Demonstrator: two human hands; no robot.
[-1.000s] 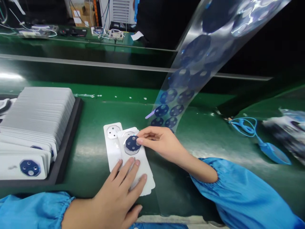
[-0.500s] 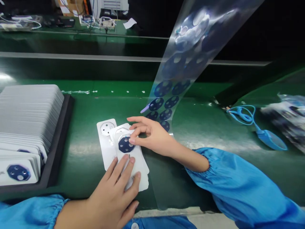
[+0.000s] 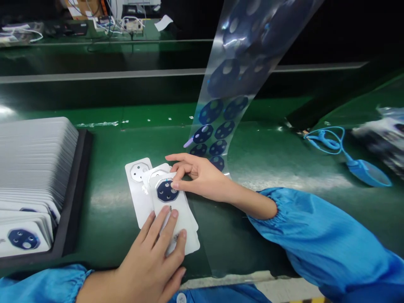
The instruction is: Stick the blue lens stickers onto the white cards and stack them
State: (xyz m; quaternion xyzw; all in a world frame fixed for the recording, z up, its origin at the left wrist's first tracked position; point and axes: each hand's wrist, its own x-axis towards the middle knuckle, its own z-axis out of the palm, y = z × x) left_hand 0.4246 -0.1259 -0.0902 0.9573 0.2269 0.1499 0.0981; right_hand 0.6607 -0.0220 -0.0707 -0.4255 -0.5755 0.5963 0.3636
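Observation:
A white phone-back-shaped panel [image 3: 180, 219] lies on top of a small fanned stack of similar panels. My left hand [image 3: 151, 256] rests across its lower part with the fingers spread and flat. On its upper end sits a dark blue octagonal film sticker [image 3: 166, 191] with several round holes, within the outlined camera area. My right hand [image 3: 202, 176] pinches the sticker's right edge between thumb and finger, the index finger stretched out above. Just left, another white panel [image 3: 140, 195] shows a bare octagonal outline with holes.
Along the left, a black tray [image 3: 74, 210] holds many upright white panels [image 3: 31, 155]. A clear strip [image 3: 232, 115] bearing dark blue stickers hangs down to the green bench [image 3: 268, 155]. A blue corded paddle-shaped thing [image 3: 368, 171] and a plastic-wrapped bundle [image 3: 383, 139] lie at right.
The sticker now lies more squarely over the camera outline, with less white showing above it. Both hands keep nearly the same places. The whole view has shifted slightly.

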